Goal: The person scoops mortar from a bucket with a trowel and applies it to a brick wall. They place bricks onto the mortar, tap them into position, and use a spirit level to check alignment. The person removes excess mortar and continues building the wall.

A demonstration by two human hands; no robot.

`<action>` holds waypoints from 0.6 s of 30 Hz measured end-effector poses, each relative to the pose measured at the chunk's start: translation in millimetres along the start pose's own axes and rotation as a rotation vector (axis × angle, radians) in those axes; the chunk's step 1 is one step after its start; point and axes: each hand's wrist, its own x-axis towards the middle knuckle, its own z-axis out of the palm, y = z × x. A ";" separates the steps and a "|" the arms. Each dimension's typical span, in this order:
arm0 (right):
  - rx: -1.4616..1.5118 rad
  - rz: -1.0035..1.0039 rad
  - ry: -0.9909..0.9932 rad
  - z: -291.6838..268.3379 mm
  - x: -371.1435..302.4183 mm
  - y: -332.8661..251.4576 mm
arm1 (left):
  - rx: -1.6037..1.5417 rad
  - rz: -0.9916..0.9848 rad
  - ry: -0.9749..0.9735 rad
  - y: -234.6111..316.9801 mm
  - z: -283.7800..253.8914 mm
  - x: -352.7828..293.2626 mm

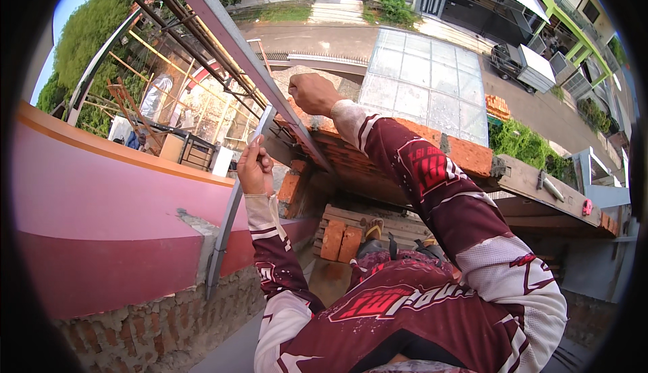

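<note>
Both hands were up at the brick wall (pixel 432 145). The left hand (pixel 254 168) was clamped on a long metal bar (pixel 233 205), its axis running steeply from wall base up past the fist. The right hand (pixel 312 93), a closed fist, rested on the wall top, above and right of the bar.

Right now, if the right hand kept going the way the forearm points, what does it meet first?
The right hand already rests on top of the brick wall. Beyond it likely the slanted grey metal beam; depth is unclear, so it may pass behind.
</note>
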 end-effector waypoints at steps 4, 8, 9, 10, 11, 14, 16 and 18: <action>0.026 -0.005 -0.018 3.1 -2.7 -1.2 | -0.056 0.006 -0.009 -0.4 2.2 -4.9; -0.005 -0.017 -0.062 1.1 -9.5 1.5 | -0.043 -0.004 -0.031 -10.6 15.6 -13.7; -0.046 -0.124 0.102 3.6 -16.8 1.1 | -0.035 -0.006 -0.039 -14.5 17.7 -16.3; -0.085 -0.234 0.264 7.1 -28.3 -0.1 | -0.039 -0.001 -0.055 -19.9 17.5 -17.0; -0.124 -0.344 0.428 10.8 -39.9 -1.7 | -0.048 -0.008 -0.043 -25.7 18.9 -19.5; 0.136 -0.118 0.135 6.1 -64.6 -12.5 | -0.126 -0.040 -0.118 -43.1 24.8 -19.6; 0.592 0.122 -0.217 6.7 -72.3 -13.4 | -0.180 -0.051 -0.119 -49.2 40.2 -23.6; 0.708 0.137 -0.339 18.3 -65.9 -5.4 | -0.242 -0.057 -0.191 -60.7 47.5 -17.5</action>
